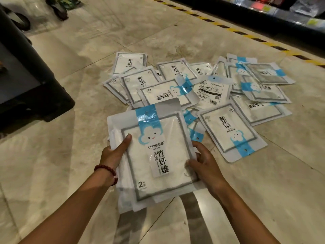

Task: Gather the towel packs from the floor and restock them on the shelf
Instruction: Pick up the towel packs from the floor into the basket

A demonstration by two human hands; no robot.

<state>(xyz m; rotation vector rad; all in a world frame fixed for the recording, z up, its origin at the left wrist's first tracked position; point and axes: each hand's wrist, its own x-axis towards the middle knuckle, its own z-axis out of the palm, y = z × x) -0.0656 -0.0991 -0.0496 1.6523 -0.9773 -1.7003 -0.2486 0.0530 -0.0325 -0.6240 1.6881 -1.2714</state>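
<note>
Two bare hands hold one small stack of flat white towel packs [158,155] with blue bands and a smiling cloud on the front; the stack is up off the floor, close to the camera, low in the middle; the left hand [112,154] grips its left edge, thumb flat on top, fingers hidden under it; a red bead bracelet [106,168] sits on that wrist; the right hand [205,166] grips the right edge, thumb pressed on the front, fingers curled round the side; the hands are apart, with the stack between them; below is the shiny beige tiled floor [61,173]; just past the stack, a loose pile of the same packs [211,88] lies on the floor, many overlapping, one showing its back with a bar code; to the left stands a big black box-like thing [26,81], and I cannot tell what it is; farther off, a yellow and black striped line [246,35] runs across the floor; behind it is a dark low shelf [255,16] with blurry goods; far at the top left are dark shoes [59,8].
</note>
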